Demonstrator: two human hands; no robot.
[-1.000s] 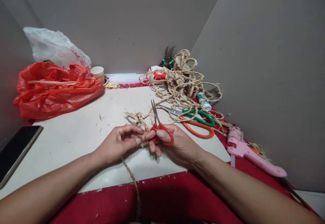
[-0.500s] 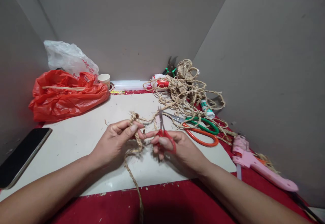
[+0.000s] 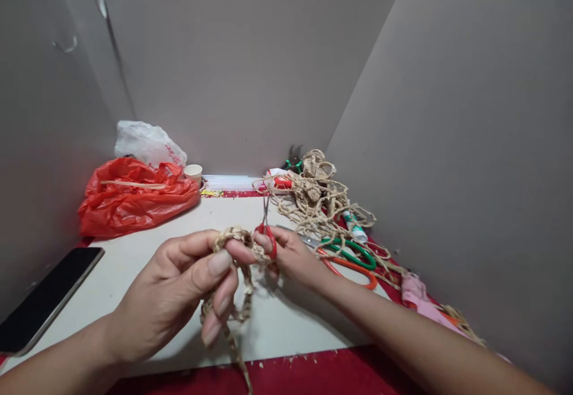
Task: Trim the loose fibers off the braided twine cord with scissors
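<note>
My left hand (image 3: 188, 287) is closed on a looped piece of braided straw rope (image 3: 233, 238), pinched between thumb and fingers in front of me. A tail of that rope hangs below the fingers toward the front edge. In my right hand (image 3: 293, 258) is a pair of small red-handled scissors (image 3: 271, 246), blades pointing up and away. The right fingers are close behind the rope; whether they also touch it is hard to tell. Beyond the right hand lies a tangled heap of the same rope (image 3: 313, 195).
Large scissors with green and orange handles (image 3: 353, 255) lie right of centre, with a pink glue gun (image 3: 423, 299) farther right. A phone (image 3: 49, 299) lies at left. Behind it are a red plastic bag (image 3: 138, 210), a white bag (image 3: 147, 141) and a paper cup (image 3: 193, 172). Grey walls enclose the table.
My left hand has come nearer to the camera with the rope, which is now turned and bunched. My right hand moved left with the small scissors. The view has tilted upward.
</note>
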